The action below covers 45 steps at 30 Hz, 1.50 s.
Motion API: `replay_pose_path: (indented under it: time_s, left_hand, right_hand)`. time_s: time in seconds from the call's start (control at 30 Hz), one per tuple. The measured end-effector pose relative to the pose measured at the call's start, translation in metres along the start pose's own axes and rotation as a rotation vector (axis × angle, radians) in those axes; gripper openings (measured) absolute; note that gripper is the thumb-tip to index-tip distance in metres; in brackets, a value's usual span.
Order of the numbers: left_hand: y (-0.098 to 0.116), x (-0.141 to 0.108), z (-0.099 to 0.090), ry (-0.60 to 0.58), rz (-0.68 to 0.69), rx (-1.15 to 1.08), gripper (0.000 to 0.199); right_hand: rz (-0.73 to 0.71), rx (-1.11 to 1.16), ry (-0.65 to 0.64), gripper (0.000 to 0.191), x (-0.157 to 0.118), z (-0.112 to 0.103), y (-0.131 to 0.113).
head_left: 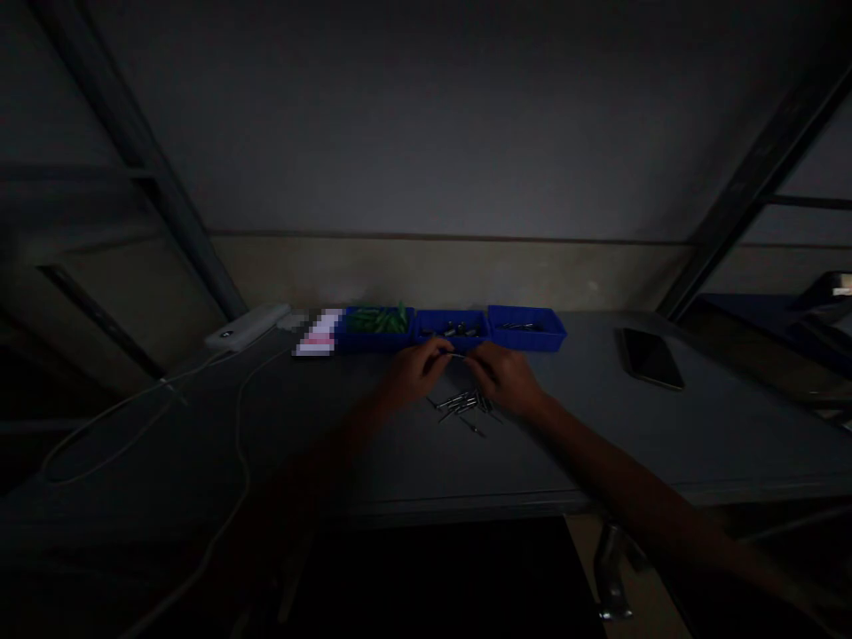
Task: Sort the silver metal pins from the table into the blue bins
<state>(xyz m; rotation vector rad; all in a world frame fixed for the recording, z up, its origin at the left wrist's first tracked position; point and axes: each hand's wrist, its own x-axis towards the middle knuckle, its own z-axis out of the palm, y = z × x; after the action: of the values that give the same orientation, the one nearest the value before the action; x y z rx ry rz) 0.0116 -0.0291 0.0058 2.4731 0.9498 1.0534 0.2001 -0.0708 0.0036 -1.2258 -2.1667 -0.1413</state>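
Both hands meet above the table, just in front of the blue bins. Between their fingertips runs a thin metal rod (456, 356). My left hand (414, 371) pinches its left end, and my right hand (509, 377) closes on the right end. Below them a loose pile of slim metal pieces (464, 404) lies on the grey table. Behind the hands, the middle blue bin (453, 317) contains small metal parts. Green pieces (379, 318) fill the left bin, and a few thin metal pieces (519, 326) lie in the right bin (532, 341). The dim light hides fine detail.
A dark phone (650, 358) lies at the right of the table (399, 470). On the left are a white power strip or charger (246, 326) with a looping white cable (240, 426), and a lit, blurred-out screen (319, 334). A wall stands behind the bins.
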Motion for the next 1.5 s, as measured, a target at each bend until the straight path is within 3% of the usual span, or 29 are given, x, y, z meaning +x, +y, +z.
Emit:
replay_pose_path:
  time_s: [0.4,0.63,0.73,0.83,0.93,1.0,1.1,1.27,1.5]
  left_hand:
    - [0.000,0.001,0.000,0.009,-0.006,-0.028,0.018]
    - [-0.004,0.001,0.000,-0.128,-0.053,-0.025,0.023]
    - [-0.014,0.001,-0.005,-0.288,-0.025,0.017,0.020]
    - [-0.023,-0.001,-0.014,-0.487,0.064,0.089,0.022]
    - [-0.025,-0.003,-0.021,-0.597,0.109,0.131,0.022]
    - [-0.022,-0.003,-0.022,-0.627,0.091,0.155,0.015]
    - [-0.016,-0.001,-0.020,-0.642,0.041,0.186,0.008]
    - [-0.016,0.000,-0.015,-0.475,0.050,0.140,0.008]
    - [-0.009,0.003,-0.007,-0.293,0.080,0.096,0.015]
  right_hand:
    - [-0.011,0.002,0.012,0.022,-0.001,-0.003,-0.002]
    - [0.035,-0.017,0.051,0.026,0.002,-0.003,0.000]
    - [0.208,-0.107,0.140,0.031,0.003,-0.010,0.017]
    - [0.586,-0.242,0.293,0.042,0.001,-0.018,0.045]
    - [0.726,-0.286,0.264,0.049,-0.001,-0.019,0.060]
    - [0.676,-0.267,0.237,0.046,-0.001,-0.014,0.053]
    - [0.463,-0.155,0.164,0.038,0.001,-0.005,0.024]
    - [0.106,-0.055,-0.054,0.031,0.000,0.001,-0.017]
    - [0.055,-0.112,-0.236,0.027,-0.003,0.003,-0.016]
